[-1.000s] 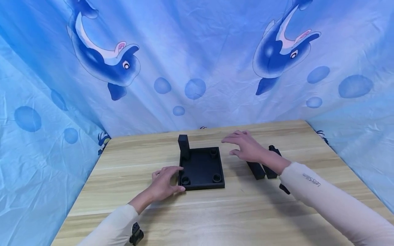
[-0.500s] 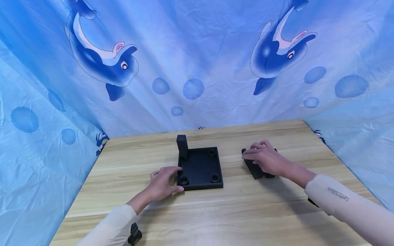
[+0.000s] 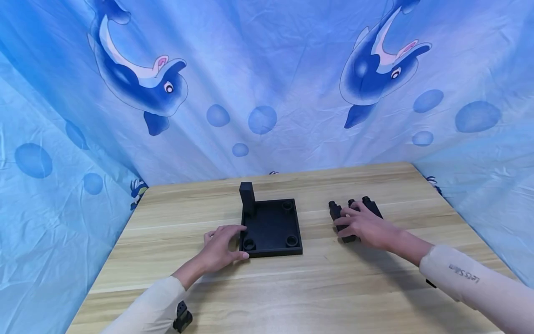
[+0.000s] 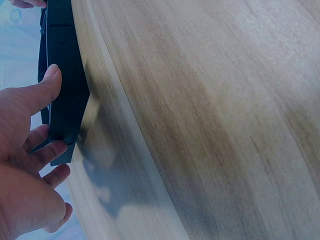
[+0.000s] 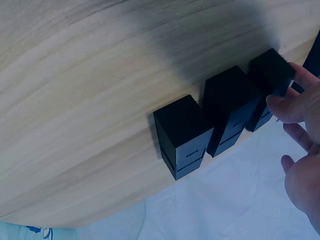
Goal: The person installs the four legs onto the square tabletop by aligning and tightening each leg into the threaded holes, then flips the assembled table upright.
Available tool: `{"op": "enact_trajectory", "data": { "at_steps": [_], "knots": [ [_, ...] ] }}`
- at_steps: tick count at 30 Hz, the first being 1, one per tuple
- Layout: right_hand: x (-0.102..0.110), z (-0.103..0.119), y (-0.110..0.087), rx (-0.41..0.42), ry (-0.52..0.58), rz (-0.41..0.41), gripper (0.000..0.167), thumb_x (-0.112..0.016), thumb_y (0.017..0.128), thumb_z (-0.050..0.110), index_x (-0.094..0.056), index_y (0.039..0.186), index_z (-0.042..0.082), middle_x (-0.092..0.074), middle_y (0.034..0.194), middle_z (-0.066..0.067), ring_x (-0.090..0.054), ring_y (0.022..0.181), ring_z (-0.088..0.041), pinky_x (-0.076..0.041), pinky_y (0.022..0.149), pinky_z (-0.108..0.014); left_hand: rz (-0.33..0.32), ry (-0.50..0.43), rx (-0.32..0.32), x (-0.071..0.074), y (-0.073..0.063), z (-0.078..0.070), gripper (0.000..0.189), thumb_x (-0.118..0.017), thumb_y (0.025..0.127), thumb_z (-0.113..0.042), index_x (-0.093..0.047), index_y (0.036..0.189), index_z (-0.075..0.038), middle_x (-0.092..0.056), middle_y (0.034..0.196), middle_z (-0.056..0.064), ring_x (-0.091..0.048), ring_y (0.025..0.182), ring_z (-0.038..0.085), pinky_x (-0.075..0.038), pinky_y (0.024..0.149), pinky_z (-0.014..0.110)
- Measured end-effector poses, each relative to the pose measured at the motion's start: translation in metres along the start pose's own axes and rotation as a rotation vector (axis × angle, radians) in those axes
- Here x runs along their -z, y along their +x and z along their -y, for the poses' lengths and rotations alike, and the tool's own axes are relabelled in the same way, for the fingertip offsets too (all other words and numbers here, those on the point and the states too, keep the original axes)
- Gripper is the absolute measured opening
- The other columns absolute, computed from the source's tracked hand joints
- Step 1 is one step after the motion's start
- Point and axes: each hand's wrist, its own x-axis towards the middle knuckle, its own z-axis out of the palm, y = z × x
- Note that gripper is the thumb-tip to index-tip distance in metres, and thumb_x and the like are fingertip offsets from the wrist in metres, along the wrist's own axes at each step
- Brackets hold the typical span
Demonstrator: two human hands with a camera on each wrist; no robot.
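Observation:
A black square tabletop-like base [image 3: 271, 227] lies on the table, its raised rim and round corner sockets facing up. One square black leg [image 3: 247, 197] stands upright at its back left corner. My left hand [image 3: 223, 248] holds the front left corner, thumb at the front side and fingers along the left side. To the right lie three loose black legs with threaded ends. My right hand [image 3: 367, 227] pinches the leftmost leg [image 5: 270, 70] between thumb and fingers. The middle leg [image 5: 232, 92] is mostly hidden under the hand in the head view; the right leg [image 3: 372, 207] shows beyond it.
The wooden table [image 3: 267, 297] ends at a blue curtain [image 3: 267, 69] printed with dolphins, at the back and both sides. A small black device [image 3: 182, 317] sits by the left sleeve.
My right hand has moved right and down from above the table onto the loose legs, and its fingers have closed around the leftmost one. The left hand stays at the base's corner.

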Motion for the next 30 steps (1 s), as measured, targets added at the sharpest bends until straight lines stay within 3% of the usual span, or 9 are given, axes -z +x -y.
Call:
{"op": "enact_trajectory", "data": {
  "at_steps": [4, 9, 22, 30],
  "knots": [
    [-0.004, 0.001, 0.0, 0.038, -0.007, -0.029, 0.053, -0.074, 0.066, -0.017, -0.078, 0.096, 0.026, -0.067, 0.114, -0.001, -0.046, 0.091, -0.019, -0.035, 0.078, -0.051, -0.003, 0.0, 0.002, -0.001, 0.0, 0.0, 0.07, -0.081, 0.077, -0.032, -0.052, 0.138, -0.014, -0.052, 0.138, 0.002, -0.041, 0.127, 0.026, -0.017, 0.096, 0.053],
    [-0.008, 0.003, -0.001, 0.057, -0.01, -0.068, 0.04, -0.075, 0.072, -0.006, -0.077, 0.093, 0.028, -0.068, 0.111, 0.0, -0.039, 0.082, -0.015, -0.024, 0.071, -0.04, -0.004, -0.002, 0.009, -0.002, 0.0, 0.0, 0.07, -0.082, 0.076, -0.032, -0.052, 0.137, -0.015, -0.052, 0.138, 0.002, -0.041, 0.128, 0.026, -0.016, 0.096, 0.053],
    [-0.012, -0.001, -0.002, 0.08, -0.026, -0.1, 0.045, -0.072, 0.07, -0.01, -0.077, 0.094, 0.028, -0.068, 0.109, 0.001, -0.04, 0.084, -0.016, -0.026, 0.074, -0.041, -0.008, -0.012, 0.009, -0.002, -0.001, 0.0, 0.069, -0.081, 0.077, -0.03, -0.052, 0.138, -0.015, -0.051, 0.139, 0.002, -0.04, 0.129, 0.026, -0.016, 0.096, 0.053],
    [-0.003, -0.001, 0.008, 0.032, 0.097, -0.198, 0.059, -0.07, 0.062, -0.019, -0.075, 0.101, 0.025, -0.07, 0.106, 0.001, -0.047, 0.087, -0.018, -0.029, 0.078, -0.048, -0.007, -0.016, 0.003, 0.0, -0.001, 0.001, 0.069, -0.081, 0.078, -0.03, -0.051, 0.138, -0.015, -0.051, 0.139, 0.003, -0.039, 0.129, 0.027, -0.016, 0.096, 0.054]
  ]
}}
